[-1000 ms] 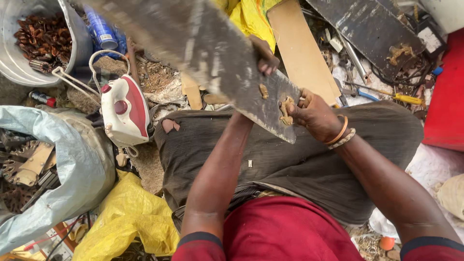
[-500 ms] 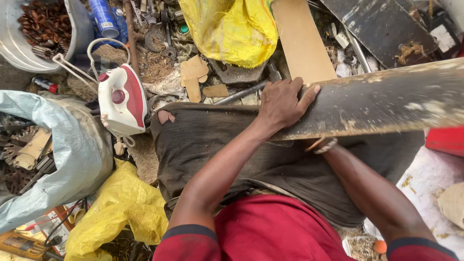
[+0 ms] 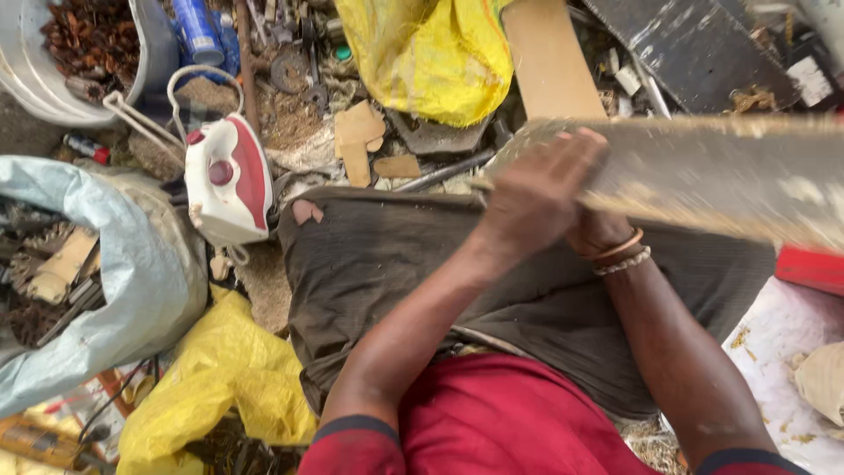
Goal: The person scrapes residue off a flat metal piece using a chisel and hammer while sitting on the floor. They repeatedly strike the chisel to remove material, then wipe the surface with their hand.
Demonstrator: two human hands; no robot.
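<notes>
Left hand [image 3: 536,198] lies on top of the long, flat, grey weathered board [image 3: 703,176], fingers [image 3: 576,149] curled over its near end and gripping it; the board is blurred. Right hand mostly hidden under the board beside the left; only the wrist with copper and beaded bangles [image 3: 620,251] shows; cannot tell whether its fingers are closed. Long axis of the board runs out rightward from the fingers, roughly level, over the lap in dark brown cloth [image 3: 422,273]; nearly all its length lies to the right of the grip; left hand sits nearest the end, on top. Left of the fingers, well apart: white and red electric clothes iron [image 3: 230,180] on the littered ground. Beyond the fingers: crumpled yellow plastic sack [image 3: 431,53]; plain tan wooden plank [image 3: 549,57]. Far left: pale blue woven sack of scrap metal [image 3: 132,255]; grey metal basin of rusty bits [image 3: 149,40].
</notes>
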